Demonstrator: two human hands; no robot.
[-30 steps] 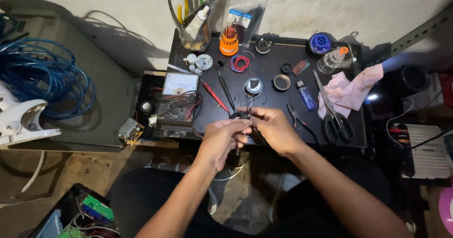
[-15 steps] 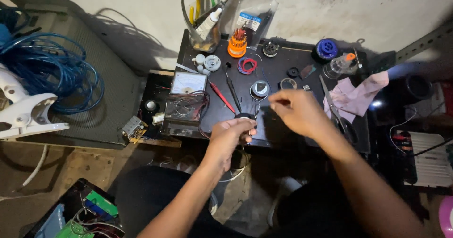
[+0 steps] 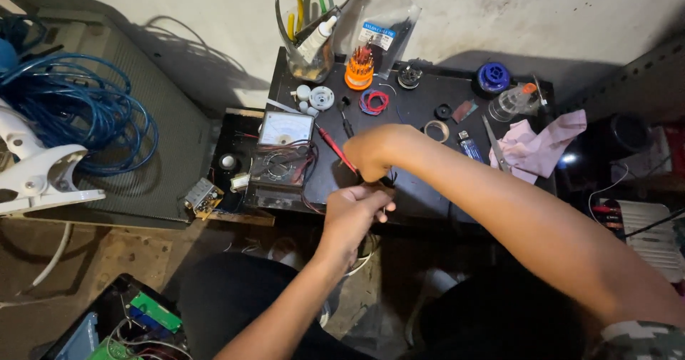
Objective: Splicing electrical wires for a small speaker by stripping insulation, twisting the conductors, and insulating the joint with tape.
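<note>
Two hands, left hand (image 3: 353, 214) fisted on thin black wires (image 3: 389, 180), right hand (image 3: 374, 151) curled, grip unclear, tools in jar (image 3: 308, 60)

A small dark part (image 3: 386, 182), mostly hidden, sits pinched between both hands.

Looks to me like a small electronics repair workshop. I've got a black surface (image 3: 428, 196) against a bare wall, crowded with an analog multimeter (image 3: 284, 142), a solder spool (image 3: 493, 77), a cup of hand tools (image 3: 308, 49), and a blue cable coil (image 3: 78, 121) off to one side.
</note>
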